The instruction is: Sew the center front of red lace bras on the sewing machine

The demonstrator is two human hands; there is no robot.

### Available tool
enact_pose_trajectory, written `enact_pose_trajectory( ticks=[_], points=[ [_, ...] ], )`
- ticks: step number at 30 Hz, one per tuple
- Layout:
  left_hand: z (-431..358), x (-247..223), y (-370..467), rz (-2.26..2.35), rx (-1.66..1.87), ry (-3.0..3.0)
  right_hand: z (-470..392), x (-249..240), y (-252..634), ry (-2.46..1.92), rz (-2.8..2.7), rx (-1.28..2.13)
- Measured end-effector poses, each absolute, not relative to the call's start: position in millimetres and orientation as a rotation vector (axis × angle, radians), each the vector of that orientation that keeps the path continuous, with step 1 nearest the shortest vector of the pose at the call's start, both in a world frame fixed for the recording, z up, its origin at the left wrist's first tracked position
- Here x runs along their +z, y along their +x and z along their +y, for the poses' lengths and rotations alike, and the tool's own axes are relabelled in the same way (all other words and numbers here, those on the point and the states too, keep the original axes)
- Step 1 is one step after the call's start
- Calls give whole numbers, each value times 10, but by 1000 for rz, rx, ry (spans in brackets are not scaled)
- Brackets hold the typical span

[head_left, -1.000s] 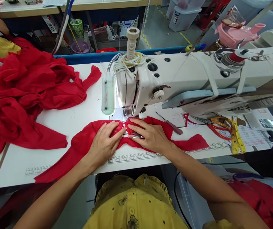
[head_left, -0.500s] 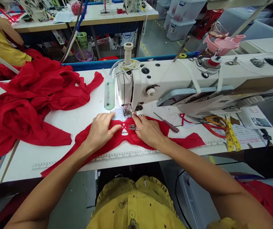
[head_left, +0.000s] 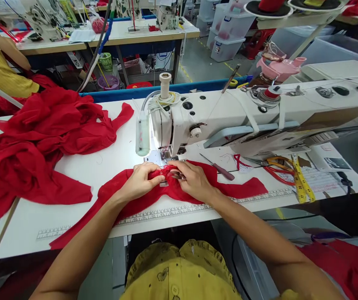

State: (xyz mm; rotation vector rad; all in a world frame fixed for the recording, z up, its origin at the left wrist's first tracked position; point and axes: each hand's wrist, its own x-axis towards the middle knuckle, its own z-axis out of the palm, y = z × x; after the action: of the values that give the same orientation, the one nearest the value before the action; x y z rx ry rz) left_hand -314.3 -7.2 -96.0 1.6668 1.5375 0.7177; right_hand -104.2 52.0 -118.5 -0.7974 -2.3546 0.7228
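Note:
A red fabric piece (head_left: 147,198) lies across the table in front of the sewing machine (head_left: 216,110). My left hand (head_left: 141,180) pinches its lacy middle part from the left, thumb and fingers together. From the right, my right hand (head_left: 193,179) grips the same part. Small metal snips (head_left: 177,175) sit at the right hand's fingers, over the cloth. The gathered lace is just in front of the presser foot (head_left: 165,154), and the hands partly cover it.
A big heap of red cloth (head_left: 38,141) covers the left side. An awl (head_left: 224,171), orange scissors (head_left: 280,164) and a yellow tape measure (head_left: 300,181) lie to the right. A person's arm (head_left: 5,37) shows at the upper left.
Both hands have drawn closer together and pinched up the lacy middle, which lay flat before. It is now slightly nearer the body, away from the presser foot. The camera view has shifted a little.

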Motion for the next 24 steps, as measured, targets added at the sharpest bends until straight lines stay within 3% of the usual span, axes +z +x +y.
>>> enact_pose_trajectory(
  ticks=[5, 13, 24],
  points=[
    [-71, -944, -3132, 1521, 713, 1671, 538, -1192, -1106, -805, -2183, 1021],
    [-84, -901, -3128, 1481, 700, 1651, 556, -1232, -1132, -839, -2064, 1110],
    [-167, -913, -3056, 1134, 1004, 1271, 519, -1278, -1183, -893, -1961, 1264]
  ],
)
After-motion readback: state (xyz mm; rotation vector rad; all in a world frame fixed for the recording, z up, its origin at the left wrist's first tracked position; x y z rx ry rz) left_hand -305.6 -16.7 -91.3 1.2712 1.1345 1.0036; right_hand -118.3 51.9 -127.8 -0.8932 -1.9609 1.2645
